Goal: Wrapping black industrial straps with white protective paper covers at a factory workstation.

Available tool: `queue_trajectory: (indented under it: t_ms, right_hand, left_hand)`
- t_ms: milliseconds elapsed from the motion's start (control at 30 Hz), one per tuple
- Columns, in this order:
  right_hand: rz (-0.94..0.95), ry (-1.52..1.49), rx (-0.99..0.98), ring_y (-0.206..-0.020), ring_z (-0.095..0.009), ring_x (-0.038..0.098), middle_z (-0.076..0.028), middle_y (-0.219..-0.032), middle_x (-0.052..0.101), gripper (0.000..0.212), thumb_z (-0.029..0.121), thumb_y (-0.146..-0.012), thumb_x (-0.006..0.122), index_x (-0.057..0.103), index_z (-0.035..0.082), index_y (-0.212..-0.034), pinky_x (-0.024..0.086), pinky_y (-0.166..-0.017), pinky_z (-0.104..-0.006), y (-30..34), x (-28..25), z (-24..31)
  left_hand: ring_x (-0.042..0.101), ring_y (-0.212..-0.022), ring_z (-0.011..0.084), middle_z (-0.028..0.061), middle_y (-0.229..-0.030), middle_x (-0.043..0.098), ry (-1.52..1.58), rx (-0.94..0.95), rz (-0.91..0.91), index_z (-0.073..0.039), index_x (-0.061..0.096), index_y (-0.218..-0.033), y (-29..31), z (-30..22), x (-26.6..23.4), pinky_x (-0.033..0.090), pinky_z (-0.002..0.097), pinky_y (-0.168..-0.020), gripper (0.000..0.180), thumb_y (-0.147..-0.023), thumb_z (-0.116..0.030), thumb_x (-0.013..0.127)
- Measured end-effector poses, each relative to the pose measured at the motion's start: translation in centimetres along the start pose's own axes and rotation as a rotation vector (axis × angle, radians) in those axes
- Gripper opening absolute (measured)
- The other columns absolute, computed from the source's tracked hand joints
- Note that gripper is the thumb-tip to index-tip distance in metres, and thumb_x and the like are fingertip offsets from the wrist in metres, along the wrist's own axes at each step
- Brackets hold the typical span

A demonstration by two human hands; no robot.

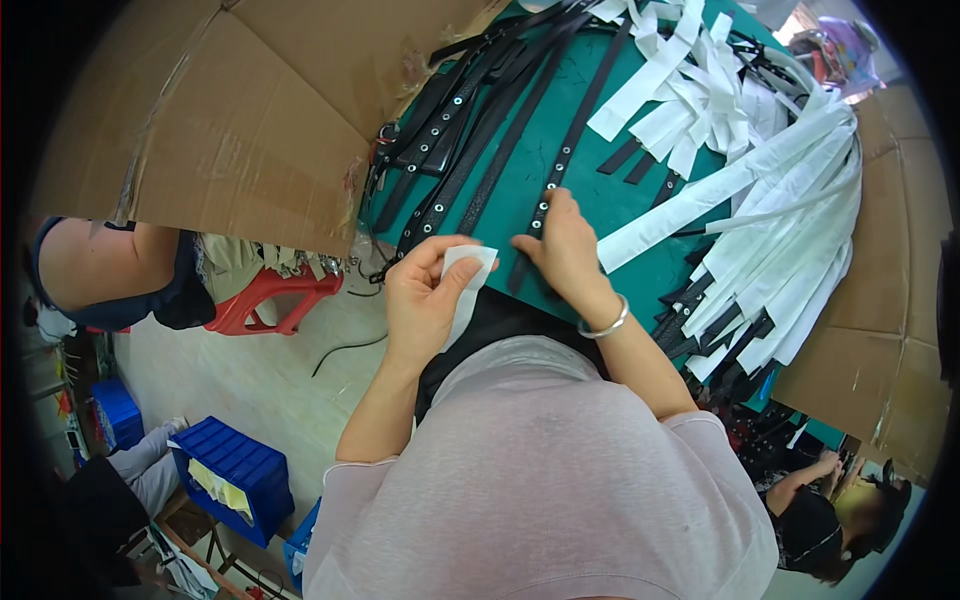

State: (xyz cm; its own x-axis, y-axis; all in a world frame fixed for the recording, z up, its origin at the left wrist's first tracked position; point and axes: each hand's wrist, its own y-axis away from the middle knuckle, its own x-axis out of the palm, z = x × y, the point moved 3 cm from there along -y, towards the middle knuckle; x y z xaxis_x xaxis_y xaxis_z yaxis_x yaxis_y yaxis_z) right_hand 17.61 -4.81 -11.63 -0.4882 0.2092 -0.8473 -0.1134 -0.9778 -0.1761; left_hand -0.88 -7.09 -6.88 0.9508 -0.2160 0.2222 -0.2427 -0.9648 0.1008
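My left hand [428,295] is closed, thumb pressing a narrow white strip [466,305] against the fingers. The strip hangs down past the palm, near the table's front edge. My right hand [572,248], with a bangle at the wrist, is at the lower part of a black belt [560,168] with metal eyelets. Its thumb crosses the belt while the curled fingers touch the belt's right side; the undersides of the fingers are hidden. The belt runs up the green tabletop [590,90], and its lower end looks blurred.
More black belts [478,110] lie to the left. White strips [700,90] pile at the back right, and a bundle of white-wrapped belts [790,240] hangs at right. Cardboard [250,130] flanks both sides. A red stool [280,298] and blue crate [225,460] stand left; people sit nearby.
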Motion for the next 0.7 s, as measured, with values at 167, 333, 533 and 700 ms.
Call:
queue_trajectory:
  t_ms: [167,333,533,700]
  right_hand:
    - [0.147,-0.273,0.271,-0.064,-0.025,0.060,-0.012,-0.070,0.059,0.062,0.005,-0.064,0.076,0.042,-0.006,-0.114,0.047,-0.058,-0.0335,0.5,-1.5,-3.5]
    - [0.485,-1.089,0.529,-0.050,-0.007,0.056,-0.012,-0.078,0.066,0.024,0.023,-0.096,0.046,0.047,0.001,-0.106,0.043,-0.044,-0.0168,1.9,-4.7,-3.3]
    - [0.394,-1.596,0.437,-0.057,-0.015,0.065,-0.019,-0.082,0.065,0.021,0.015,-0.093,0.052,0.045,0.001,-0.107,0.051,-0.048,-0.0210,2.0,-7.8,-2.7]
    - [0.237,-1.540,0.276,-0.061,-0.019,0.066,-0.021,-0.086,0.065,0.016,0.012,-0.093,0.052,0.042,0.001,-0.097,0.054,-0.051,-0.0239,1.0,-9.0,0.1]
  left_hand:
    - [0.063,-0.074,0.0097,0.0111,-0.085,0.069,-0.134,0.105,-0.004,0.004,0.068,-0.091,-0.8,0.0,0.5,0.049,0.0204,-0.070,0.012,-0.080,0.000,0.067]
    - [0.063,-0.074,0.0113,0.0123,-0.083,0.069,-0.109,0.075,0.021,0.004,0.068,-0.085,-1.3,0.1,1.3,0.050,0.0218,-0.070,0.011,-0.074,0.005,0.070]
    - [0.062,-0.071,0.0110,0.0102,-0.079,0.068,-0.135,0.060,-0.036,0.003,0.066,-0.080,-1.3,0.5,3.0,0.050,0.0221,-0.067,0.013,-0.070,0.009,0.072]
    - [0.061,-0.067,0.0084,0.0079,-0.076,0.067,-0.107,0.018,-0.077,0.002,0.066,-0.080,-1.2,0.6,4.5,0.046,0.0182,-0.059,0.016,-0.069,0.012,0.070]
